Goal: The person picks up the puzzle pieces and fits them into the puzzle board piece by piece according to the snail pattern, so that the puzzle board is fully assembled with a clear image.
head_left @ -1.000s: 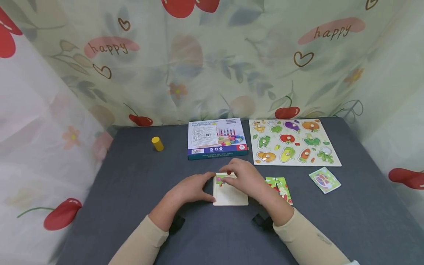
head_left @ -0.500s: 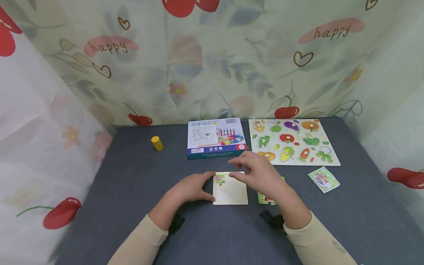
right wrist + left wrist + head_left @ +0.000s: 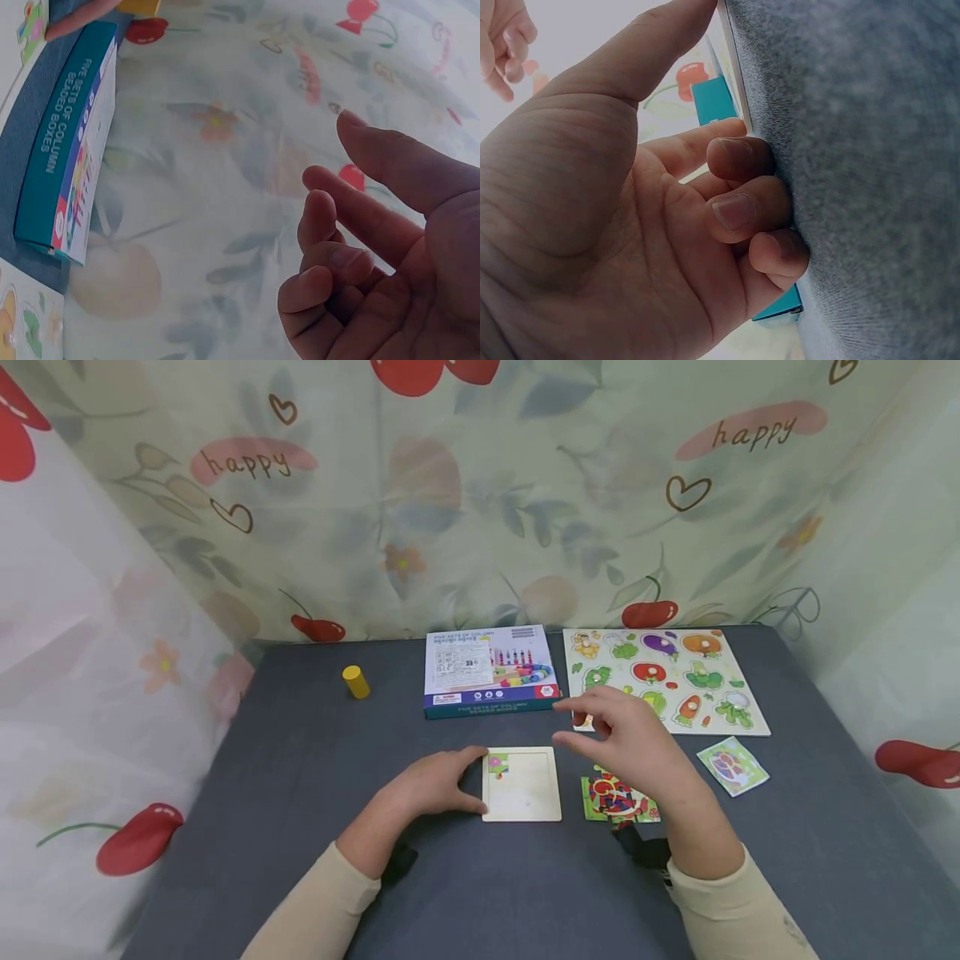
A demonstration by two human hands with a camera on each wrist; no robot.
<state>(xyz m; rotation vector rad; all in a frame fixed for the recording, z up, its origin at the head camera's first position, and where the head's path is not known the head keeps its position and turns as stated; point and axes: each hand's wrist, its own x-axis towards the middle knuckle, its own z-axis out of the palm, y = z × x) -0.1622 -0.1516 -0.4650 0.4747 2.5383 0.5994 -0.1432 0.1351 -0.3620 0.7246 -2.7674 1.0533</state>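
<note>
A square, pale puzzle tray lies on the table, with a small colourful puzzle piece set in its upper left corner. My left hand holds the tray along its left side, index finger at the far corner and thumb at the near one. In the left wrist view its other fingers are curled close to the cloth. Raised to the right of the tray, my right hand has thumb and index finger apart and nothing between them. Beneath it several bright puzzle pieces lie together, partly hidden by the hand and wrist strap.
Behind the tray lies a bead set box. To its right is a vegetable peg board, which my right hand overlaps in the head view. A small picture puzzle lies at the right, a yellow cylinder at the left.
My right hand has moved away from the tray, rightward and up, uncovering the tray's right part and more of the loose pieces. My left hand has stayed at the tray's left side.
</note>
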